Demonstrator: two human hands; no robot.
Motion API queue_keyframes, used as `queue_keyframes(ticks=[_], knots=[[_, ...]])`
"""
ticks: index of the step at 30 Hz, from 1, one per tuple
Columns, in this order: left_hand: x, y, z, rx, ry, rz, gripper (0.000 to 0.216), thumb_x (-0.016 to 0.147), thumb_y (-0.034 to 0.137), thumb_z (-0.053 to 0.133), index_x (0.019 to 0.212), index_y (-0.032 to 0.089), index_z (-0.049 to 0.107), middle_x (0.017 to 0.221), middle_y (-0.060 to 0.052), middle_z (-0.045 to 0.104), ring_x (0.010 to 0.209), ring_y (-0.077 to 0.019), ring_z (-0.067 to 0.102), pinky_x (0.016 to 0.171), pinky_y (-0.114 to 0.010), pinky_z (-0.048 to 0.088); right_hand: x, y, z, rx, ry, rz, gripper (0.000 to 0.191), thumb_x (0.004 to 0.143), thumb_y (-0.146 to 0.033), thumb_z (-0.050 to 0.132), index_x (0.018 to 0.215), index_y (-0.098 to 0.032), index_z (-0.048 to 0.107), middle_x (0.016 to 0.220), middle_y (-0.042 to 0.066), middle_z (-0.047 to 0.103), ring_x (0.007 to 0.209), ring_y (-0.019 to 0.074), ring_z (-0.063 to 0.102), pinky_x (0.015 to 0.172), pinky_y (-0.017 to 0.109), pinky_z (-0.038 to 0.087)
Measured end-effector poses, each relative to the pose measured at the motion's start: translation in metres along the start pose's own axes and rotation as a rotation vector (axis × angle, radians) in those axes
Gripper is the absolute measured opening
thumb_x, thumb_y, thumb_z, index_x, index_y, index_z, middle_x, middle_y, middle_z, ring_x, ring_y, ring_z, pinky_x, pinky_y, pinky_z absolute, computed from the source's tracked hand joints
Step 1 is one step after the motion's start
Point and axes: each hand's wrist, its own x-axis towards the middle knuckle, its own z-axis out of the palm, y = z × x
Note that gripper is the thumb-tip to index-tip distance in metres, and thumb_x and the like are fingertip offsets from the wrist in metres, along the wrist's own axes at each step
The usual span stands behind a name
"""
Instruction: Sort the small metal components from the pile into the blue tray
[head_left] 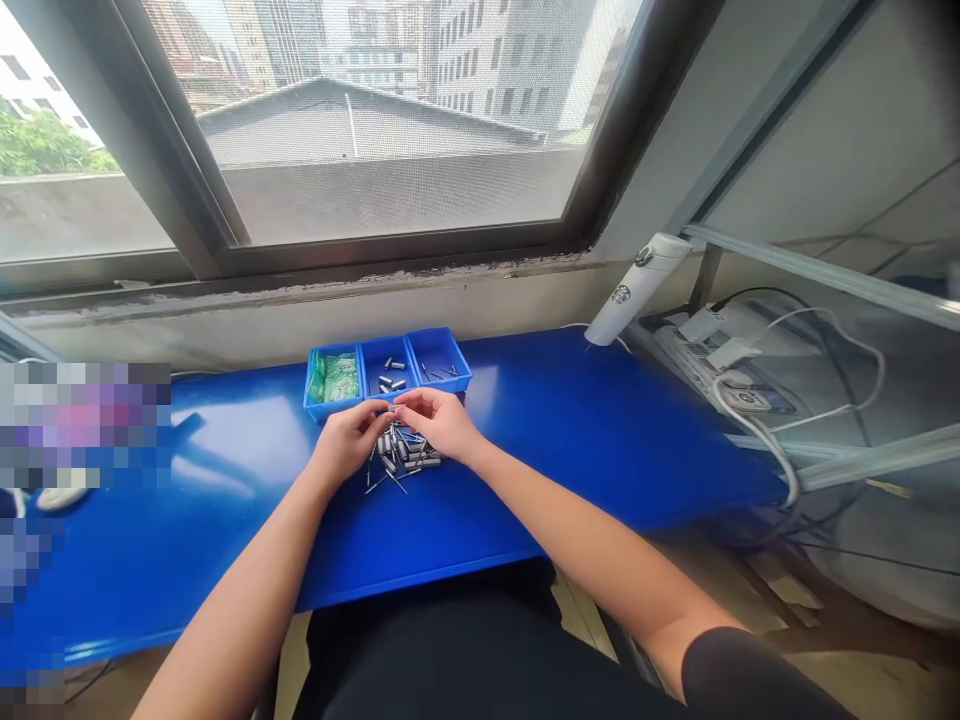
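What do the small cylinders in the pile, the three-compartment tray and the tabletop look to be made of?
The small cylinders: probably metal, grey with bright glints. The tray: likely moulded plastic, uniform glossy blue with thin walls. The tabletop: smooth, glossy blue surface mirroring the window light; painted metal or laminate, cannot tell which.

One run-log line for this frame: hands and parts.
hands: left hand and right hand, fingertips together | under: metal parts pile | behind: blue bins | held: unclear
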Motion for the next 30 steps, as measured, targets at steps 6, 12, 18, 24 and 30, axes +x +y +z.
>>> queue_keyframes(ticks=[6,12,18,24,30], knots=[[-0.0003,-0.0023,0.0017,-0.029,0.058,0.026,0.031,0.090,0.039,0.061,0.110,0.018,0.068,0.054,0.007,0.047,0.046,-0.0068,0.039,0.047,-0.018,0.036,0.0008,0.0010,0.0001,-0.006,0.042,0.034,0.036,0.072,-0.047,0.075,0.089,-0.015,0.070,0.080,0.005,0.073,0.070,0.0158,0.066,0.066,0.029,0.056],[-0.0007,-0.0036,0.0015,-0.008,0.042,0.036,0.026,0.092,0.036,0.059,0.107,0.018,0.070,0.056,0.005,0.052,0.048,-0.0075,0.043,0.049,-0.019,0.037,0.0003,0.0004,0.0005,0.001,0.025,0.034,0.032,0.074,-0.043,0.075,0.089,-0.015,0.070,0.081,0.006,0.073,0.072,0.0164,0.067,0.068,0.030,0.056],[-0.0004,-0.0061,0.0017,0.034,0.024,0.009,0.027,0.094,0.038,0.053,0.094,0.016,0.070,0.067,0.001,0.064,0.053,-0.0094,0.051,0.053,-0.020,0.040,-0.0029,-0.0020,0.0025,-0.046,0.006,-0.023,0.032,0.075,-0.040,0.074,0.095,-0.015,0.070,0.086,0.007,0.074,0.078,0.0174,0.068,0.075,0.032,0.055],[-0.0009,-0.0041,0.0025,-0.037,0.046,0.016,0.030,0.090,0.039,0.061,0.109,0.017,0.067,0.055,0.007,0.050,0.046,-0.0070,0.041,0.047,-0.018,0.036,0.0001,0.0013,0.0001,-0.014,0.029,-0.020,0.034,0.075,-0.045,0.073,0.092,-0.015,0.071,0.085,0.007,0.074,0.076,0.0171,0.068,0.072,0.031,0.055],[-0.0007,-0.0027,0.0013,-0.031,0.054,0.044,0.025,0.091,0.035,0.059,0.105,0.018,0.070,0.055,0.006,0.048,0.047,-0.0071,0.040,0.048,-0.018,0.035,0.0008,0.0020,-0.0005,-0.030,0.008,-0.006,0.032,0.076,-0.043,0.073,0.091,-0.015,0.071,0.081,0.006,0.073,0.073,0.0162,0.067,0.070,0.030,0.054]])
